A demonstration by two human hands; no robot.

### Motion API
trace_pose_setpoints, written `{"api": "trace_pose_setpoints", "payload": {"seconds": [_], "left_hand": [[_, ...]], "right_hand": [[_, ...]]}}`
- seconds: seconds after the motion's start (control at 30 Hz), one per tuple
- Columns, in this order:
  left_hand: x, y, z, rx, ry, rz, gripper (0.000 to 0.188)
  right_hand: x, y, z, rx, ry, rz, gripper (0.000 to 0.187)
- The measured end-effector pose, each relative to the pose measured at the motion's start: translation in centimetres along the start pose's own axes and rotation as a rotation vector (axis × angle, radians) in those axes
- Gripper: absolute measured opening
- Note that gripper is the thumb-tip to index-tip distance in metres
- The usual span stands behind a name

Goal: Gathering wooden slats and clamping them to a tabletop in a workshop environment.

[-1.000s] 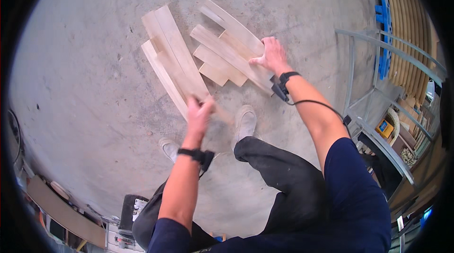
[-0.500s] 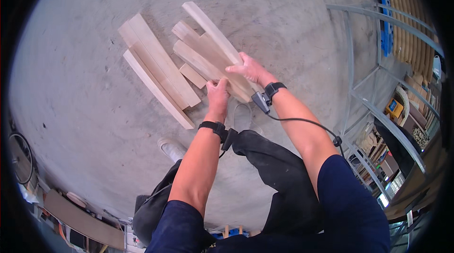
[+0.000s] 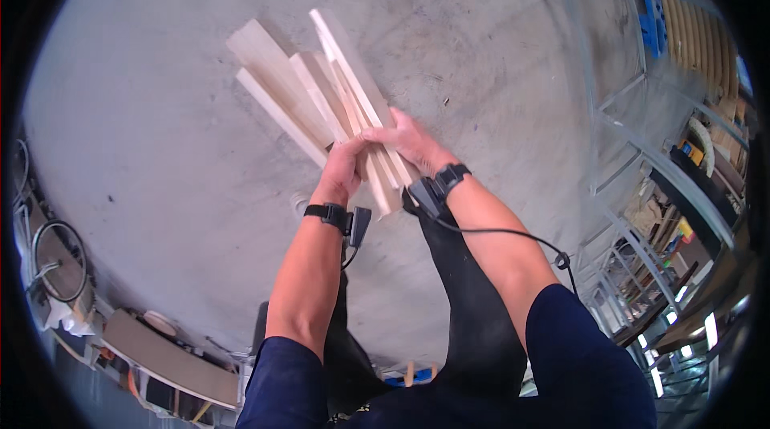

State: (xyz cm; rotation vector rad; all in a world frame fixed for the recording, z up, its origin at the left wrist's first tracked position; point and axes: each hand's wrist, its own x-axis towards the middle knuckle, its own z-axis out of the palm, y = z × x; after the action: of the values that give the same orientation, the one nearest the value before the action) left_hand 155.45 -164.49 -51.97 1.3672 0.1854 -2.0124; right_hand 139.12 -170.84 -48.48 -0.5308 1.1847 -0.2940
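Several pale wooden boards (image 3: 362, 91) are gathered into a loose bundle, their far ends fanned out and their near ends between my hands. From the left side, my left hand (image 3: 343, 166) is closed around them. My right hand (image 3: 407, 140) grips the opposite side, its thumb across the top close to my left hand. Parts of the fingers are hidden by the wood. Beyond and left of the bundle, more boards (image 3: 282, 80) lie on the concrete floor (image 3: 160, 148), partly covered by the held ones.
A grey metal frame (image 3: 662, 155) stands on the right, with stacked materials behind it. At the far right top is a blue rack-like object (image 3: 654, 28). A wheel (image 3: 58, 262) and a brown tabletop (image 3: 164, 357) are at the lower left. A cable (image 3: 513, 230) runs along my right forearm.
My hands have come closer together, and the held boards are squeezed into a narrower, steeper bundle. They now overlap the boards on the floor. The head view has shifted.
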Motion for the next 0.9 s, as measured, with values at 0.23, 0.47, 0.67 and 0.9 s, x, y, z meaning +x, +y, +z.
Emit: {"api": "trace_pose_setpoints", "payload": {"seconds": [0.23, 0.47, 0.67, 0.9], "left_hand": [[-20.1, 7.6, 7.3, 0.583, -0.399, -0.16, 0.052], [-33.7, 3.8, 11.3, 1.259, -0.466, -0.456, 0.037], [-45.0, -11.5, 20.6, 1.333, -0.555, -0.849, 0.036], [-49.7, -37.0, 31.4, 1.746, -0.95, -0.715, 0.042]], "right_hand": [[-20.7, 0.5, 6.9, 0.588, -0.121, -0.011, 0.055], [-41.9, 7.5, 11.5, 0.691, 0.059, -0.209, 0.039], [-60.9, 18.0, 14.9, 1.032, 0.314, -0.321, 0.037], [-72.9, 35.7, 10.6, 1.433, 0.581, -0.416, 0.032]]}}
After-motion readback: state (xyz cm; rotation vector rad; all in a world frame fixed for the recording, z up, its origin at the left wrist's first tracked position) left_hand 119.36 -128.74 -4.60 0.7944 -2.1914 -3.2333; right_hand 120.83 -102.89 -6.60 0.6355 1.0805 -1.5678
